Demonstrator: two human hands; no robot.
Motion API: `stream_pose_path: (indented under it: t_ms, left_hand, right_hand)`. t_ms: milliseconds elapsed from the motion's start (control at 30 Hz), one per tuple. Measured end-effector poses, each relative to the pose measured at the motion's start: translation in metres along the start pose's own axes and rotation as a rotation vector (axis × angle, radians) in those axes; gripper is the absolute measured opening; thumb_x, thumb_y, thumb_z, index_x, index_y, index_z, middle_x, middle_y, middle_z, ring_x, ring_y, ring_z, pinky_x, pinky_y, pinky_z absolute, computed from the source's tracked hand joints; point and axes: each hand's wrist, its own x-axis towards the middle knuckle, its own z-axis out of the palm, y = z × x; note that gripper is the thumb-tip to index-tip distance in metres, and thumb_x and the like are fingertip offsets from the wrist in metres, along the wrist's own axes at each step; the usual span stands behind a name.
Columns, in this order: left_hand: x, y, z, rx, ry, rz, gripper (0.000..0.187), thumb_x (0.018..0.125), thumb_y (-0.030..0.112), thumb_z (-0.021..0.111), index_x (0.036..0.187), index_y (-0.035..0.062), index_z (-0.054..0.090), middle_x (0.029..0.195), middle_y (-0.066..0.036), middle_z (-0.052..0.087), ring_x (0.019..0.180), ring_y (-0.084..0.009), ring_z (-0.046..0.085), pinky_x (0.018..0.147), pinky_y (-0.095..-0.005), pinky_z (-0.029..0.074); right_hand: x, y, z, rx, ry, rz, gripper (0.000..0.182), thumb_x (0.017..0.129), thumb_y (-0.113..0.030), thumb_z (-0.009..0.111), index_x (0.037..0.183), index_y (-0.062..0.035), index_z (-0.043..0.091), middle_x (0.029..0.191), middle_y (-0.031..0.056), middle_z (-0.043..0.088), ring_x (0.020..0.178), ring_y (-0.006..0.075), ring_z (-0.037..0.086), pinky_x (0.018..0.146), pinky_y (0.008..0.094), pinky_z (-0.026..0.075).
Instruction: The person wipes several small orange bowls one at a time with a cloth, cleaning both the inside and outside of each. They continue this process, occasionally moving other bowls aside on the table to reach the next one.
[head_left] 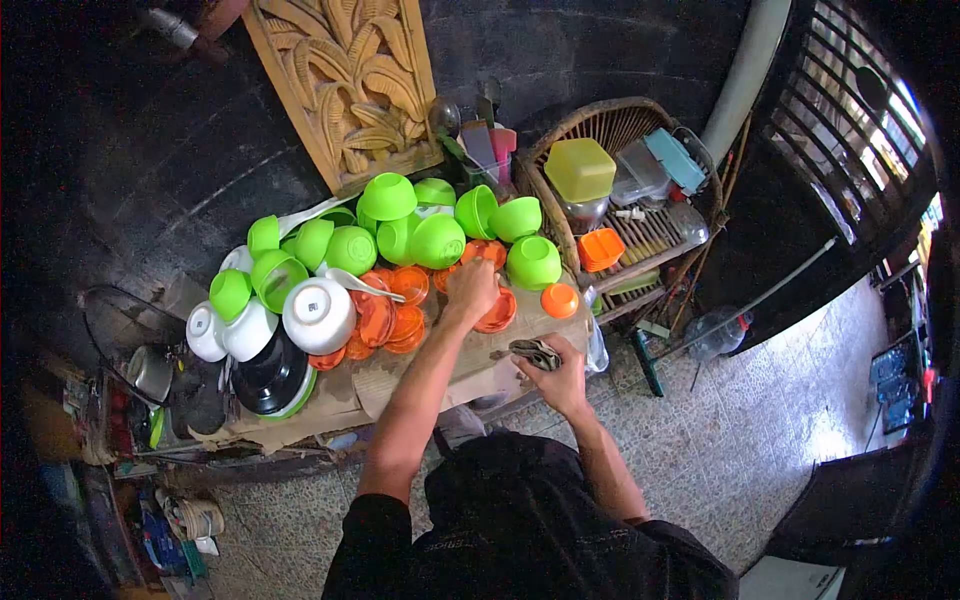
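Observation:
My left hand (474, 290) reaches in among the orange dishes, its fingers closed at the edge of a small orange dish (484, 250); the fingertips are partly hidden. Close by its right side lies another orange dish (495, 312). My right hand (562, 375) grips a crumpled dark striped cloth (536, 353) above the front part of the table. Several more orange dishes (405, 325) overlap to the left of my left hand. Green bowls (437, 242) are heaped behind them, and a green bowl (534, 263) rests upside down to the right, beside a small orange cup (559, 300).
White bowls (319, 315) and a black plate (271, 375) occupy the left of the cardboard-covered table (385, 385). A wicker rack (640, 110) with plastic containers adjoins its right end. A carved wooden panel (345, 85) leans behind. A metal pot (150, 372) stands far left.

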Motion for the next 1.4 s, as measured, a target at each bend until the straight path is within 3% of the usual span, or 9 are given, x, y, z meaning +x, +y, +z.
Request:
stream_pose_path:
  t_ms: [233, 633, 733, 833, 900, 1033, 1167, 1333, 1400]
  left_hand:
    - [0.007, -0.003, 0.007, 0.156, 0.108, 0.102, 0.01, 0.086, 0.008, 0.071, 0.091, 0.0002, 0.075, 0.099, -0.018, 0.075, 0.091, -0.034, 0.076, 0.075, -0.0464, 0.062]
    - [-0.012, 0.002, -0.015, -0.128, 0.272, 0.09, 0.011, 0.091, 0.013, 0.073, 0.095, 0.0035, 0.075, 0.097, -0.015, 0.074, 0.09, -0.0361, 0.072, 0.078, -0.0481, 0.058]
    - [-0.023, 0.001, -0.021, -0.191, 0.326, 0.079, 0.01, 0.086, 0.005, 0.072, 0.096, 0.0045, 0.076, 0.096, -0.015, 0.072, 0.093, -0.036, 0.071, 0.078, -0.0482, 0.058]
    - [-0.042, -0.005, -0.028, -0.2, 0.409, 0.137, 0.01, 0.089, 0.008, 0.073, 0.096, 0.0031, 0.078, 0.098, -0.013, 0.075, 0.089, -0.0345, 0.071, 0.077, -0.0454, 0.057]
    - [-0.061, 0.0, -0.041, -0.237, 0.466, 0.183, 0.01, 0.087, 0.004, 0.074, 0.096, 0.0029, 0.078, 0.099, -0.012, 0.075, 0.09, -0.0336, 0.071, 0.077, -0.0441, 0.057]
    - [-0.106, 0.013, -0.061, -0.305, 0.532, 0.307, 0.018, 0.081, -0.005, 0.074, 0.097, 0.0018, 0.078, 0.102, -0.009, 0.074, 0.092, -0.031, 0.07, 0.078, -0.0412, 0.058]
    - [-0.14, 0.015, -0.06, -0.274, 0.481, 0.383, 0.021, 0.075, -0.009, 0.074, 0.093, 0.0015, 0.078, 0.099, -0.007, 0.073, 0.09, -0.029, 0.069, 0.078, -0.0402, 0.058]
    - [-0.172, 0.013, -0.069, -0.309, 0.435, 0.326, 0.024, 0.076, -0.004, 0.074, 0.098, 0.003, 0.079, 0.116, -0.01, 0.069, 0.104, -0.0278, 0.067, 0.088, -0.0408, 0.057]
    - [-0.182, 0.022, -0.072, -0.485, 0.533, 0.224, 0.05, 0.077, 0.007, 0.079, 0.126, 0.0025, 0.071, 0.136, -0.016, 0.059, 0.117, -0.0294, 0.064, 0.102, -0.0427, 0.053]
  right_hand:
    - [0.0, 0.0, -0.003, -0.009, 0.022, -0.018, 0.028, 0.082, -0.015, 0.089, 0.099, 0.0005, 0.075, 0.088, 0.009, 0.074, 0.081, 0.015, 0.068, 0.075, 0.0325, 0.055]
    - [0.001, -0.005, 0.0, 0.002, 0.01, -0.012, 0.03, 0.08, -0.017, 0.091, 0.1, 0.0002, 0.076, 0.087, 0.0099, 0.072, 0.079, 0.0156, 0.068, 0.075, 0.0331, 0.054]
    - [0.001, -0.005, 0.003, 0.004, 0.033, -0.125, 0.025, 0.084, -0.014, 0.088, 0.098, 0.0016, 0.075, 0.08, 0.0058, 0.071, 0.06, 0.012, 0.066, 0.058, 0.0298, 0.054]
    - [0.004, -0.01, 0.003, 0.223, -0.014, -0.006, 0.022, 0.09, -0.016, 0.084, 0.102, 0.0002, 0.076, 0.081, 0.003, 0.072, 0.06, 0.0109, 0.064, 0.058, 0.0295, 0.054]
    - [0.008, -0.01, 0.004, 0.635, 0.086, 0.416, 0.021, 0.096, -0.018, 0.079, 0.11, -0.0022, 0.074, 0.089, 0.001, 0.072, 0.065, 0.0096, 0.063, 0.059, 0.0282, 0.053]
    - [0.028, -0.002, 0.009, 0.769, 0.219, 0.398, 0.031, 0.099, -0.024, 0.076, 0.124, -0.0095, 0.065, 0.099, 0.0003, 0.07, 0.078, 0.011, 0.064, 0.062, 0.0286, 0.053]
    - [0.032, -0.03, 0.021, 0.762, 0.136, 0.373, 0.022, 0.098, -0.017, 0.076, 0.113, -0.0029, 0.07, 0.096, 0.0002, 0.071, 0.078, 0.01, 0.064, 0.065, 0.0282, 0.052]
    - [0.028, 0.004, 0.038, 0.557, -0.038, 0.3, 0.023, 0.092, -0.011, 0.077, 0.112, -0.0018, 0.07, 0.091, 0.0003, 0.07, 0.07, 0.0075, 0.058, 0.059, 0.027, 0.047]
    - [0.025, 0.005, 0.044, 0.549, -0.075, 0.348, 0.02, 0.093, -0.008, 0.073, 0.112, -0.0045, 0.069, 0.093, 0.0, 0.07, 0.073, 0.0094, 0.062, 0.062, 0.0272, 0.05]
